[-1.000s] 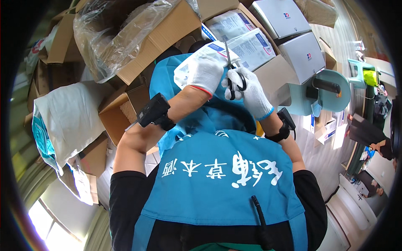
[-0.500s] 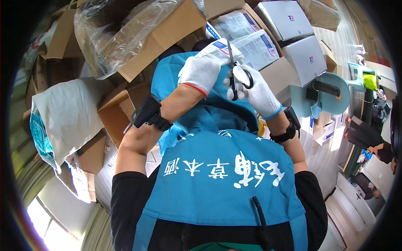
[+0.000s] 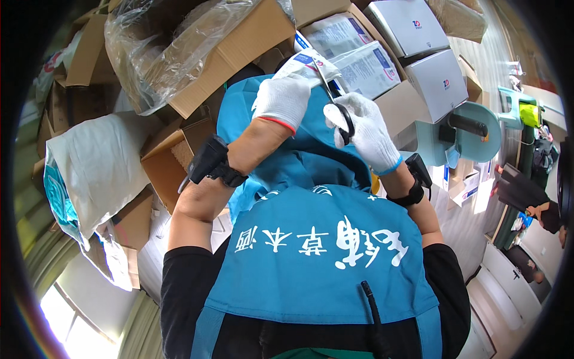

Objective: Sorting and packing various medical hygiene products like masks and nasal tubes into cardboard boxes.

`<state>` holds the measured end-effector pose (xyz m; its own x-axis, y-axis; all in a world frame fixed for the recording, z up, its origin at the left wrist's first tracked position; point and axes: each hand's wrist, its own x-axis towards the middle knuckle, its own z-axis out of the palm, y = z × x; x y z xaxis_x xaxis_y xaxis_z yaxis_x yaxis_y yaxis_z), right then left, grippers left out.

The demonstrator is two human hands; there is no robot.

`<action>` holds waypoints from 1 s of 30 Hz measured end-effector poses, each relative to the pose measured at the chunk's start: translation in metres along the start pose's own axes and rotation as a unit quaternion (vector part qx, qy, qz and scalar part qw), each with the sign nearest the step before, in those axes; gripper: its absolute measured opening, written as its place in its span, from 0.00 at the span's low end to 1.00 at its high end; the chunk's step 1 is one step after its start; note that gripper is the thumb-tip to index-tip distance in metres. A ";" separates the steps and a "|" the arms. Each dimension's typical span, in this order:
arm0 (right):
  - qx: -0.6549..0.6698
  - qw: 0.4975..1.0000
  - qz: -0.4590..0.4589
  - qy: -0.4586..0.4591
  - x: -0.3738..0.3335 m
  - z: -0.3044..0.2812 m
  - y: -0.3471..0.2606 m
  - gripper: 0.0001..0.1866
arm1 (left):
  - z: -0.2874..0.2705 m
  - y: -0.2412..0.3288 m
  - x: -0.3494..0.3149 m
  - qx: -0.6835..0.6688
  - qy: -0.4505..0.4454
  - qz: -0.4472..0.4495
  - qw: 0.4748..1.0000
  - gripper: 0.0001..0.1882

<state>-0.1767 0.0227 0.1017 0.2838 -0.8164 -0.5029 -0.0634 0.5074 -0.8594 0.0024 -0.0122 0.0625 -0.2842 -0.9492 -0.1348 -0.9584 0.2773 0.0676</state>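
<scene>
My left hand (image 3: 283, 100), in a white knit glove with a red cuff edge, is closed on a white and blue plastic packet (image 3: 299, 64). My right hand (image 3: 369, 127), gloved in white with a blue cuff edge, grips the black handles of a pair of scissors (image 3: 343, 116). The scissors' blades point up and to the left, across the right end of the packet. Whether the blades have cut into it I cannot tell. Beneath both hands lies the blue apron (image 3: 317, 239) over my lap.
Beyond my hands, an open cardboard box (image 3: 399, 103) holds several similar packets (image 3: 366, 69). White boxes (image 3: 439, 84) stand to its right, near a pale blue stool (image 3: 485, 131). A large plastic-lined carton (image 3: 230, 51) is at the upper left, a white cloth-like bag (image 3: 98, 173) at the left.
The scissors have turned, their blades tilting left over the packet instead of standing nearly upright. My left hand and the packet have shifted slightly left.
</scene>
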 end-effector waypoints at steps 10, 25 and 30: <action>-0.129 0.990 -0.018 -0.060 0.003 -0.031 -0.003 0.13 | -0.011 -0.075 0.019 -0.403 -0.189 0.025 0.895 0.14; -0.686 0.686 -0.126 0.207 0.098 -0.083 0.011 0.12 | -0.017 -0.103 -0.013 -0.685 -0.226 0.043 0.692 0.16; -0.634 0.758 -0.107 0.112 0.115 -0.114 0.016 0.15 | -0.010 -0.098 -0.017 -0.695 -0.225 0.055 0.681 0.15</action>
<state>-0.2542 -0.0947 0.0192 0.2569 -0.9408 -0.2212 -0.9473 -0.1998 -0.2503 0.1010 -0.0245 0.0678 -0.6313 -0.7061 -0.3207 -0.0682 -0.3614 0.9299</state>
